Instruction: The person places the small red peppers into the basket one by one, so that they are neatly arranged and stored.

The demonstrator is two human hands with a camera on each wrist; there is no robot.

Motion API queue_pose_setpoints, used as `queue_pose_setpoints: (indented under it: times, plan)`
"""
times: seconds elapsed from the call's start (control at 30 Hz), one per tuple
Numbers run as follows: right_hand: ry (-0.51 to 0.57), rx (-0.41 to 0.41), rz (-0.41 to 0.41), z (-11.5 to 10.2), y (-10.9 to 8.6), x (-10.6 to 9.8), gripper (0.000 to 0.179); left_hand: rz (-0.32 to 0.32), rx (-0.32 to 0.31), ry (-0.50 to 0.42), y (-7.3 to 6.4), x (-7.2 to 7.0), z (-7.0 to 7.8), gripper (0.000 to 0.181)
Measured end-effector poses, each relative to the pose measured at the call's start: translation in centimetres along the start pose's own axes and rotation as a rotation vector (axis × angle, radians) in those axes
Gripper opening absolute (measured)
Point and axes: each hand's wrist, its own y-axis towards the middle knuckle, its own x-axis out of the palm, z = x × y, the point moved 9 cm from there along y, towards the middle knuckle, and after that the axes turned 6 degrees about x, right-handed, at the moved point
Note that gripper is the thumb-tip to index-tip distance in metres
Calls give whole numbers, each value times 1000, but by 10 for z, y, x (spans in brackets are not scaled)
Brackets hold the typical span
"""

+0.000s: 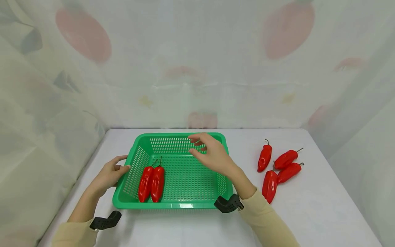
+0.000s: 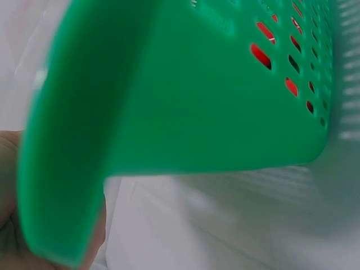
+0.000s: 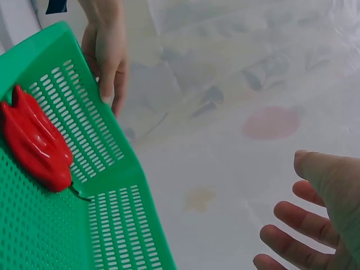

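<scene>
A green plastic basket (image 1: 172, 205) with slotted walls stands on the white table. At its left end my left hand (image 1: 109, 174) holds the rim, with the thumb on the edge. Two red peppers, one (image 1: 145, 184) on the left and another (image 1: 157, 185) beside it, lie side by side in the basket's left part, stems pointing away from me. Over the right part of the basket hovers my right hand (image 1: 213, 154), its fingers spread and loosely bent around nothing. The right wrist view shows those fingers (image 3: 301, 222) apart from the basket wall.
Several more red peppers lie loose on the table (image 1: 321, 206) right of the basket: one pepper (image 1: 264, 157) slightly apart, the others close together, such as the pepper (image 1: 270, 185) nearest me. A patterned pale curtain (image 1: 234, 85) hangs behind and along the sides.
</scene>
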Motion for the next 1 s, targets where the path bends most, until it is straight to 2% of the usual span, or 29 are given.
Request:
queue_pose_setpoints:
  times: [0.13, 0.33, 0.5, 0.77, 1.0]
  plan:
    - [6, 2, 41, 7, -7, -13, 37, 4, 0, 4, -1, 0, 1, 62]
    - [69, 44, 115, 25, -16, -35, 40, 2, 3, -5, -1, 0, 0, 62]
    - [58, 64, 192, 44, -28, -52, 42, 1, 3, -9, 0, 0, -2, 62]
    - [19, 157, 356, 77, -51, -82, 45, -2, 12, -14, 0, 1, -3, 62]
    - [60, 241, 425, 101, -72, -98, 45, 3, 5, 0, 0, -1, -2, 61]
